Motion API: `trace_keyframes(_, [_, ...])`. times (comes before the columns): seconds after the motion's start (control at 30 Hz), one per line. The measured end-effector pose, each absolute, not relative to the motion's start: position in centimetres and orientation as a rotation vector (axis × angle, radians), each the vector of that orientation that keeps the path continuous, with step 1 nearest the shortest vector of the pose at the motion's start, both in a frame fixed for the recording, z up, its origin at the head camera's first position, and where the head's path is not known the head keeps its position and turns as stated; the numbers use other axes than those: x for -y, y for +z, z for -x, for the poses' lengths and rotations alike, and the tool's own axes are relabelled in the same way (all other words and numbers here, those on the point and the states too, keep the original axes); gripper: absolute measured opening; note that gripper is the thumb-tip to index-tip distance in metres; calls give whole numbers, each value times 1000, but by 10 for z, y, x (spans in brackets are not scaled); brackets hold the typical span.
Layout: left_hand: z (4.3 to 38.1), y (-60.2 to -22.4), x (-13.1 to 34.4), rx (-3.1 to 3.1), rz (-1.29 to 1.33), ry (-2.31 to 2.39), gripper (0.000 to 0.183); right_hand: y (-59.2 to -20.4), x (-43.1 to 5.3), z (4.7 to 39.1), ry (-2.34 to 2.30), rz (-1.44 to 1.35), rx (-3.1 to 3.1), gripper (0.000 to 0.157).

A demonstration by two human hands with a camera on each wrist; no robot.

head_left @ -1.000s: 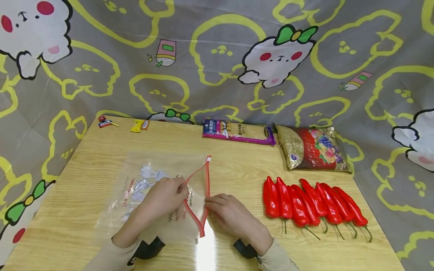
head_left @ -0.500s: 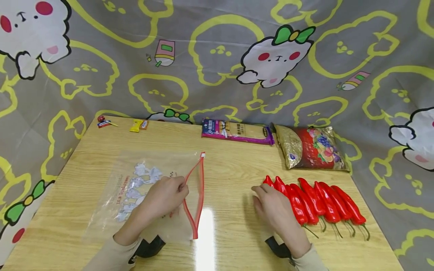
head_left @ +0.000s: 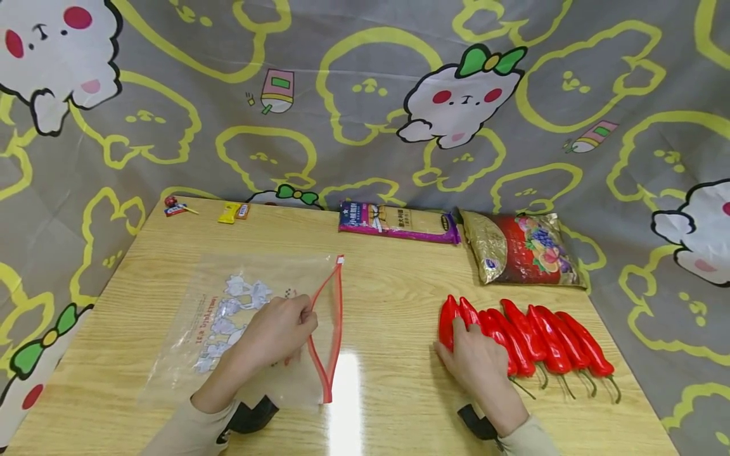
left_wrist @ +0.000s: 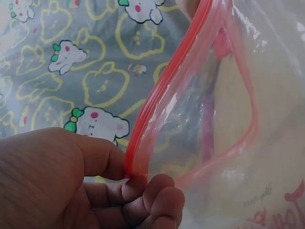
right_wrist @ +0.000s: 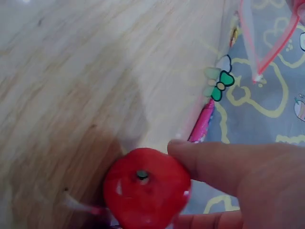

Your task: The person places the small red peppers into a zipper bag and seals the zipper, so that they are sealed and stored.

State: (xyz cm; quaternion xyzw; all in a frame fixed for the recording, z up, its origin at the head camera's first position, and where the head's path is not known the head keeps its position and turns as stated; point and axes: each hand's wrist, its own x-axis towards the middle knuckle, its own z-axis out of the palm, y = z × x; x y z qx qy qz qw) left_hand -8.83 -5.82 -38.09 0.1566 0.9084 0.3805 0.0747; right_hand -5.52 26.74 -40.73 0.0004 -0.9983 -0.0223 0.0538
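Observation:
In the head view, a clear zip bag (head_left: 177,361) with a red zip edge (head_left: 339,316) and printed figures lies on the table's left half. My left hand (head_left: 281,329) pinches one side of that edge between thumb and fingers, and the mouth gapes, as the left wrist view shows at the red strip (left_wrist: 164,90). On the right, several red peppers (head_left: 533,335) lie in a row. My right hand (head_left: 478,361) is at the row's left end. There its thumb and fingers grip a pepper (right_wrist: 147,195) from opposite sides; the hand hides part of it.
Along the back edge lie a lollipop (head_left: 175,206), small wrapped sweets (head_left: 229,213), a long noodle packet (head_left: 399,221) and a plump gold and red bag (head_left: 521,248). A patterned grey cloth (head_left: 365,126) hangs behind and beside the wooden table (head_left: 393,285).
My right hand has left the bag's red edge, moved right and taken hold of a pepper at the row's left end. The bag has shifted slightly left; my left hand still pinches it.

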Motion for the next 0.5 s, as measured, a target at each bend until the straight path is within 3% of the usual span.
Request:
trace_keyframes(0.3, [88,-380,57,-2720,-464,1155,22,-402,-262,56,105,-68,2987,43])
trace_keyframes(0.5, [89,-380,57,-2724,-464,1156,21,-383,-241,57,542,-367,2891,41])
